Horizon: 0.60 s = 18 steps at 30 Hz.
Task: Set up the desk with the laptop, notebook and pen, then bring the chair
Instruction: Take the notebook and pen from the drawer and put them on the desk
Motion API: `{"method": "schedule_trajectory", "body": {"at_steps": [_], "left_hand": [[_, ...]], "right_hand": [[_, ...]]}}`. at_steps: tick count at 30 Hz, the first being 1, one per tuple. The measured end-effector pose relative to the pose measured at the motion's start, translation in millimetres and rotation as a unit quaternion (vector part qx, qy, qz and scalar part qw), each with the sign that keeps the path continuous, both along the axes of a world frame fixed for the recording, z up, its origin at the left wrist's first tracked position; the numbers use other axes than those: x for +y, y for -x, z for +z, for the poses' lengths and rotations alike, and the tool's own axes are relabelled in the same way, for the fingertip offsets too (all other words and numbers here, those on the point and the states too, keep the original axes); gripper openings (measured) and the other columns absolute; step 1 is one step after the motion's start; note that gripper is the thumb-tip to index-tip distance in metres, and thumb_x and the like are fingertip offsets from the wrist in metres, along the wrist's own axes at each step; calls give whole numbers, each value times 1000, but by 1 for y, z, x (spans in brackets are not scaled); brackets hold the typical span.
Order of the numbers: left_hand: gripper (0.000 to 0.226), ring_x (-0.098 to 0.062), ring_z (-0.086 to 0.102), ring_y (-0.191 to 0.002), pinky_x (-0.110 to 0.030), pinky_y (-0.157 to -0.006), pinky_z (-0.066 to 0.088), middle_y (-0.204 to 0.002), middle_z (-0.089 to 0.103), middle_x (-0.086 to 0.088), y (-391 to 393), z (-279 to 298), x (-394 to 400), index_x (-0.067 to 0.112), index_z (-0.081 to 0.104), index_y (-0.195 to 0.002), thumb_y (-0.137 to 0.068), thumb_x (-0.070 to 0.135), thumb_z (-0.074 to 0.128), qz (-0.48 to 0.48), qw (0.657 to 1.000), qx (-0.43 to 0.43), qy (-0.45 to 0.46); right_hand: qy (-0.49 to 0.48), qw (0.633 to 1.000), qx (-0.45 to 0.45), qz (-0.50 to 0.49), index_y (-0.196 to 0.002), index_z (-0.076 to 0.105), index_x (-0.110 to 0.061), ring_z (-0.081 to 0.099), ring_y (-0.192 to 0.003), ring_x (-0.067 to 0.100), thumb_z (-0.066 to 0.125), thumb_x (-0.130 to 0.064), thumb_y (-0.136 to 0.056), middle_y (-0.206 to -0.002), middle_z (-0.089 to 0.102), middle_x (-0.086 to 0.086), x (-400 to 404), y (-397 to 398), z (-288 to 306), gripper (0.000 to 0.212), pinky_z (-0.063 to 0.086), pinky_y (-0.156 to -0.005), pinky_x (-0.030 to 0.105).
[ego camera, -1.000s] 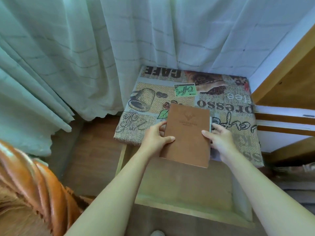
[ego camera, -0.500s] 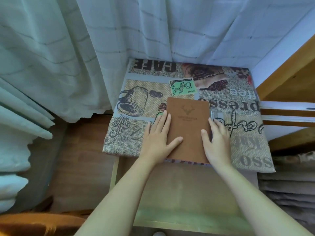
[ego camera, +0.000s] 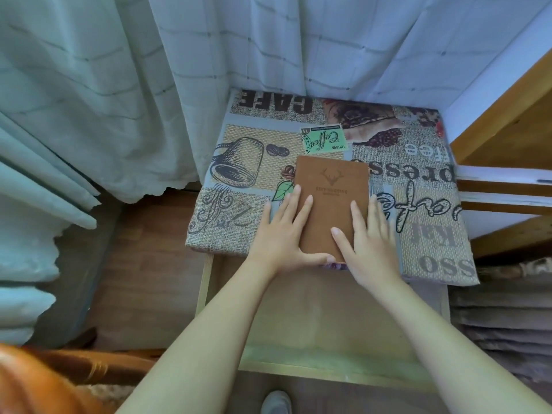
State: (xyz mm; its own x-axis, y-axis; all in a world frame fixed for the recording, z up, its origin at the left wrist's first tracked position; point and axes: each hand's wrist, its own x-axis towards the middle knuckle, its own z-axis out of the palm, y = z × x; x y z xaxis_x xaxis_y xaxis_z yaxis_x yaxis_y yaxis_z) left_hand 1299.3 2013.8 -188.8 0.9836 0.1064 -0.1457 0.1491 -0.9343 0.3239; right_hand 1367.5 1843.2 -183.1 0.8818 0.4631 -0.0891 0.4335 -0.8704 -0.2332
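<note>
Two hands rest flat and unclenched on the brown notebook (ego camera: 331, 204), which lies closed on the coffee-print tablecloth (ego camera: 245, 231) just below its green "Coffee" stamp (ego camera: 324, 140): left hand (ego camera: 283, 234) along the left edge, right hand (ego camera: 370, 237) along the right. Its suede-like cover looks light, fairly stiff and grippy, so pinching both long edges should lift it safely.

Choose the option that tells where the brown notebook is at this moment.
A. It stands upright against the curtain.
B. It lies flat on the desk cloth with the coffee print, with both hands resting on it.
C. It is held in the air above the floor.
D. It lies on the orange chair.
B: the brown notebook lies flat on the coffee-print cloth, with the left hand and the right hand spread flat on its lower part.
</note>
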Motion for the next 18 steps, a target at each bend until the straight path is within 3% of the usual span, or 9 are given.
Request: {"method": "schedule_trajectory", "body": {"at_steps": [3, 6, 11, 18], "left_hand": [[105, -16, 0, -147, -45, -118, 4, -160, -8, -1, 18, -2, -14, 18, 7, -152, -73, 79, 38, 42, 999, -30, 14], [88, -19, 7, -147, -44, -116, 11, -160, 4, -1, 44, -8, -36, 15, 17, -151, -83, 70, 31, 72, 995, -74, 12], [87, -11, -7, -146, -39, -119, -2, -160, -3, 4, 116, -20, -70, 18, 8, -152, -86, 67, 39, 80, 993, -78, 23], [110, -7, -12, -145, -45, -117, 2, -159, -10, 9, 174, -56, -89, 22, 0, -152, -71, 87, 36, 4, 998, 35, -43]], "right_hand": [[50, 992, -80, 84, -144, 33, -14, 16, -144, 30, 23, -51, -94, -156, 18, 18, -2, 14, 1, 63, 7, -114, 52], [42, 986, -82, 141, -139, 43, -9, 29, -140, 31, 24, -41, -95, -152, 28, 18, -5, 33, 2, 57, 23, -113, 50], [43, 976, -67, 201, -144, 33, -8, 25, -141, 32, 26, -44, -95, -154, 25, 17, -16, 62, -4, 61, 20, -113, 45], [64, 974, -78, 204, -148, 16, -6, 10, -144, 34, 34, -47, -94, -157, 11, 18, -19, 80, -13, 71, 12, -115, 50]]}}
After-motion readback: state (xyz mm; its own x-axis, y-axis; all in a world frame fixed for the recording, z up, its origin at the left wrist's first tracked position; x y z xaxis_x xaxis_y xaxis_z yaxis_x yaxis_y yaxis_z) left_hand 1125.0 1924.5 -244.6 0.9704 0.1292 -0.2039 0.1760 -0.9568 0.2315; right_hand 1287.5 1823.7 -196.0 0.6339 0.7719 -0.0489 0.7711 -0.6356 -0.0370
